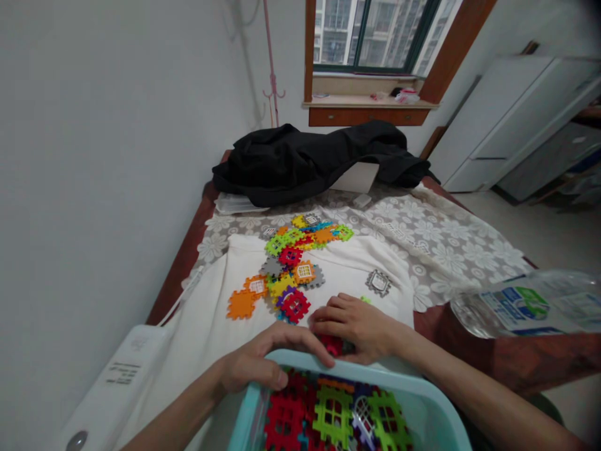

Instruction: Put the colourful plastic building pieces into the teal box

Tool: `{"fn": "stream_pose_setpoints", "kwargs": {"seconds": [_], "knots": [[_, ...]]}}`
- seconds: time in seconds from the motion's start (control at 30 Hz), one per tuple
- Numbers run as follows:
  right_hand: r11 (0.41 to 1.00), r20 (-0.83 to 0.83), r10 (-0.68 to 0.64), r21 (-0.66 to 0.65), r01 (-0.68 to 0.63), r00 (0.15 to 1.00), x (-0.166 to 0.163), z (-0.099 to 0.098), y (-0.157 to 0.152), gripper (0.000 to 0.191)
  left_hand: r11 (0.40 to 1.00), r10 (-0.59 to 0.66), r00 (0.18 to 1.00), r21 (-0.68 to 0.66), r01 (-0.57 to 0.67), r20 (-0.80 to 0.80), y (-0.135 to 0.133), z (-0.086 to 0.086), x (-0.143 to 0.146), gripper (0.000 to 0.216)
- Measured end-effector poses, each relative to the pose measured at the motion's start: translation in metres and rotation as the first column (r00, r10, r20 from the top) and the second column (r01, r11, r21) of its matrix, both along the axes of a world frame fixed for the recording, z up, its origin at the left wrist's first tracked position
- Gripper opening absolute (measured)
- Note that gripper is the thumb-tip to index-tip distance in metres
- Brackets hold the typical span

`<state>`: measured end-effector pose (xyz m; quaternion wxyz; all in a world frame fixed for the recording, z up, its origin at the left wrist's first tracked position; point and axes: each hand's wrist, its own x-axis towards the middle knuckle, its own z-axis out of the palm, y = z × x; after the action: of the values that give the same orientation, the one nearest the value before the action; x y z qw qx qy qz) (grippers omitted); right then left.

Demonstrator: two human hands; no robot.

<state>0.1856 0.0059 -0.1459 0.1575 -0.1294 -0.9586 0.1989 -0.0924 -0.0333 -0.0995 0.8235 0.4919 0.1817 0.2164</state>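
Note:
A light blue plastic tub sits at the near edge of the table, filled with several interlocking square tiles in red, green and orange. My left hand grips the tub's far rim, fingers curled over it. Just beyond that rim my right hand rests on the white cloth, fingers closed over a red tile. Several coloured tiles lie scattered on the cloth ahead of both hands, and a single grey tile lies apart to the right.
A lace tablecloth covers the table beyond the white cloth. Dark clothing is heaped at the far end under a window. A clear plastic bottle lies at the right edge. A white device sits at the near left.

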Motion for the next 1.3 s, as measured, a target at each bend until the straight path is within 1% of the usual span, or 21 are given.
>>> {"fn": "stream_pose_setpoints", "kwargs": {"seconds": [0.07,0.13,0.2,0.23,0.27,0.3,0.37,0.4,0.43,0.47,0.5,0.57,0.6,0.67,0.73,0.8,0.93,1.0,1.13,1.2,1.3], "knots": [[1.000,0.025,0.025,-0.004,-0.024,0.999,-0.003,-0.001,-0.001,0.051,1.000,0.005,1.000,-0.010,-0.005,-0.002,-0.001,0.000,0.000,0.057],[0.999,0.007,0.037,0.014,-0.037,0.999,-0.003,-0.003,-0.001,0.049,1.000,0.012,1.000,-0.028,-0.012,-0.001,-0.002,0.000,0.000,0.056],[0.999,-0.071,0.043,0.032,-0.041,0.997,0.000,-0.003,-0.002,0.050,0.999,0.014,1.000,-0.036,-0.014,-0.002,-0.003,0.001,0.000,0.056],[0.999,-0.144,0.028,0.028,-0.024,0.989,0.002,-0.002,-0.001,0.052,0.999,0.014,1.000,-0.039,-0.014,-0.001,-0.003,0.001,0.000,0.056],[1.000,-0.237,-0.009,0.006,0.010,0.972,0.005,-0.001,-0.001,0.054,0.999,0.014,1.000,-0.043,-0.014,0.000,-0.003,0.002,0.000,0.056],[0.997,-0.340,-0.078,-0.038,0.069,0.937,0.009,0.002,0.001,0.057,0.999,0.014,1.000,-0.049,-0.014,0.002,-0.003,0.002,0.000,0.056],[0.962,-0.507,-0.271,-0.177,0.209,0.818,0.021,0.009,0.005,0.057,0.998,0.015,1.000,-0.067,-0.014,0.004,-0.003,0.002,0.000,0.055],[0.933,-0.549,-0.357,-0.242,0.265,0.756,0.028,0.014,0.007,0.056,0.997,0.016,1.000,-0.077,-0.016,0.006,-0.003,0.002,0.000,0.054],[0.910,-0.559,-0.413,-0.285,0.301,0.719,0.036,0.019,0.010,0.054,0.996,0.016,1.000,-0.083,-0.015,0.010,-0.003,0.003,0.000,0.054],[0.900,-0.535,-0.433,-0.298,0.317,0.726,0.045,0.023,0.013,0.053,0.996,0.016,1.000,-0.085,-0.015,0.013,-0.004,0.004,0.001,0.054],[0.904,-0.476,-0.422,-0.282,0.321,0.772,0.052,0.028,0.015,0.052,0.996,0.020,1.000,-0.088,-0.019,0.015,-0.004,0.005,0.001,0.054],[0.927,-0.262,-0.362,-0.200,0.316,0.895,0.063,0.034,0.019,0.052,0.994,0.045,0.999,-0.097,-0.043,0.017,-0.006,0.007,0.002,0.053],[0.937,-0.125,-0.334,-0.154,0.314,0.934,0.065,0.035,0.019,0.052,0.993,0.058,0.998,-0.104,-0.056,0.019,-0.007,0.008,0.002,0.053],[0.943,0.110,-0.316,-0.075,0.325,0.942,0.061,0.035,0.018,0.052,0.990,0.082,0.996,-0.116,-0.079,0.023,-0.009,0.010,0.003,0.053],[0.944,0.239,-0.313,-0.026,0.329,0.919,0.050,0.032,0.015,0.049,0.989,0.081,0.996,-0.122,-0.077,0.023,-0.010,0.011,0.003,0.053],[0.948,0.275,-0.307,-0.001,0.320,0.911,0.038,0.028,0.012,0.046,0.991,0.064,0.998,-0.118,-0.062,0.014,-0.009,0.010,0.002,0.054],[0.959,0.251,-0.267,-0.023,0.281,0.931,0.027,0.024,0.009,0.044,0.996,0.029,1.000,-0.084,-0.028,0.003,-0.004,0.004,0.000,0.055],[0.959,0.236,-0.268,-0.026,0.282,0.934,0.033,0.024,0.011,0.045,0.997,0.024,1.000,-0.072,-0.024,0.000,-0.003,0.003,-0.001,0.056],[0.929,0.214,-0.360,-0.008,0.370,0.908,0.053,0.030,0.018,0.044,0.996,0.018,1.000,-0.089,-0.017,0.015,-0.004,0.003,0.000,0.055],[0.913,0.244,-0.392,-0.012,0.407,0.887,0.059,0.033,0.020,0.044,0.994,0.025,0.999,-0.103,-0.022,0.025,-0.005,0.005,0.001,0.055],[0.921,0.319,-0.366,-0.010,0.389,0.874,0.054,0.035,0.017,0.046,0.994,0.028,0.999,-0.108,-0.024,0.038,-0.006,0.007,0.003,0.056]]}}
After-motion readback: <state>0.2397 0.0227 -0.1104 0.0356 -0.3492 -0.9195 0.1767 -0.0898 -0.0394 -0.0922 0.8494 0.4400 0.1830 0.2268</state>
